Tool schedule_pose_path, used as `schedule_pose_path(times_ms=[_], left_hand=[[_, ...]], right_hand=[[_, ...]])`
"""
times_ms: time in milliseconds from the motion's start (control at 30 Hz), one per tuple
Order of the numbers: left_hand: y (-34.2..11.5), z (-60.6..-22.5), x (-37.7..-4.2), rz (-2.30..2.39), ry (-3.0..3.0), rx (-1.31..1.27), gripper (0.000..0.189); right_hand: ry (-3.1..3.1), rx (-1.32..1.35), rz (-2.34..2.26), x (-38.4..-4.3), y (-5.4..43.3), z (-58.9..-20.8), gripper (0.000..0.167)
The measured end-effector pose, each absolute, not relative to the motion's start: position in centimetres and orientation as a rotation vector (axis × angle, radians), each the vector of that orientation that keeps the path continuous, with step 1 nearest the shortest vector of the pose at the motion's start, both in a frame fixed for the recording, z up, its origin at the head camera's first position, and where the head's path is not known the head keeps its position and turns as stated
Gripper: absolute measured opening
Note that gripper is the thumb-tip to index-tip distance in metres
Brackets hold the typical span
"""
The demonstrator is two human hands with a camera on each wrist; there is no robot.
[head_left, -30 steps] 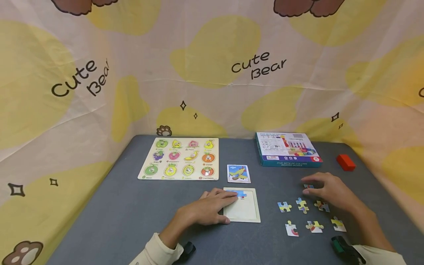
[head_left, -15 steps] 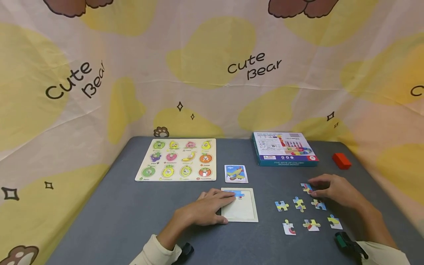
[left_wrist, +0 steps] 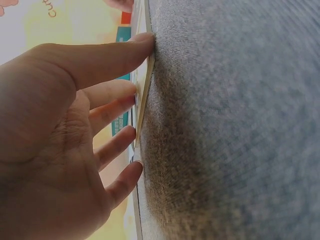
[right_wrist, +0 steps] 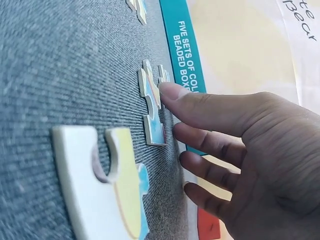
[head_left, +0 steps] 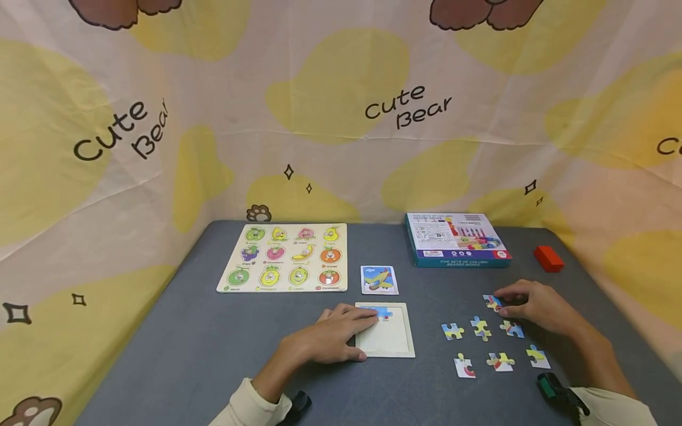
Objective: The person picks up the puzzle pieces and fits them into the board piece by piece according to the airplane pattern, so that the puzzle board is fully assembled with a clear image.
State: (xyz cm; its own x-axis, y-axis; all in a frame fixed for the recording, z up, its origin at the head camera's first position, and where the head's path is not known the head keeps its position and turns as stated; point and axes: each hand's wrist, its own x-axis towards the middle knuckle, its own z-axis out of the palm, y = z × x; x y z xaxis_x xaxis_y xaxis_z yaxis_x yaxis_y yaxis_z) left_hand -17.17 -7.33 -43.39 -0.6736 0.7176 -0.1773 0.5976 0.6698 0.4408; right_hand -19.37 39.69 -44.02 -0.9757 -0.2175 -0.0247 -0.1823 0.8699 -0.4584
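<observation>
My left hand point(head_left: 341, 332) lies palm down at the left side of a pale wooden puzzle tray point(head_left: 391, 340). Its forefinger reaches over a blue puzzle piece point(head_left: 386, 311) in the tray's top left corner, and the thumb point(left_wrist: 142, 45) touches the tray's near edge. To the right, thumb and forefinger of my right hand point(head_left: 540, 305) hold the right end of a blue-and-red puzzle piece point(head_left: 491, 302) on the table. In the right wrist view the thumb point(right_wrist: 175, 91) partly hides that piece. Several other jigsaw pieces point(head_left: 482, 328) lie in rows nearer me.
A picture card of a yellow plane point(head_left: 379, 280) lies behind the tray. Back left is a fruit board point(head_left: 282, 258); back right stand a beaded-boxes carton point(head_left: 458, 241) and a red block point(head_left: 549, 259). Printed cloth point(head_left: 330, 106) walls in the grey table point(head_left: 256, 319).
My right hand has shifted slightly right along its piece, uncovering more of it. The left hand stays on the tray. The head view has turned a little to the right.
</observation>
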Motion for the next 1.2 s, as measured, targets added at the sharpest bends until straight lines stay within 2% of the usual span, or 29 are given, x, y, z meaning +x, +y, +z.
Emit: schedule_pose_path(times_ms=[467, 800, 1200], left_hand=[[-7.9, -43.6, -16.9, 0.512, 2.568, 1.023, 0.072], [-7.4, -43.5, -17.1, 0.523, 2.554, 1.039, 0.072], [-7.5, -43.5, -17.0, 0.510, 2.549, 1.043, 0.072]], right_hand=[[2.967, -0.366, -0.747, -19.5, 38.9, -44.3, 0.027], [2.963, -0.277, -0.699, -19.5, 38.8, -43.8, 0.026], [3.009, -0.313, -0.697, -19.5, 37.7, -44.0, 0.026]])
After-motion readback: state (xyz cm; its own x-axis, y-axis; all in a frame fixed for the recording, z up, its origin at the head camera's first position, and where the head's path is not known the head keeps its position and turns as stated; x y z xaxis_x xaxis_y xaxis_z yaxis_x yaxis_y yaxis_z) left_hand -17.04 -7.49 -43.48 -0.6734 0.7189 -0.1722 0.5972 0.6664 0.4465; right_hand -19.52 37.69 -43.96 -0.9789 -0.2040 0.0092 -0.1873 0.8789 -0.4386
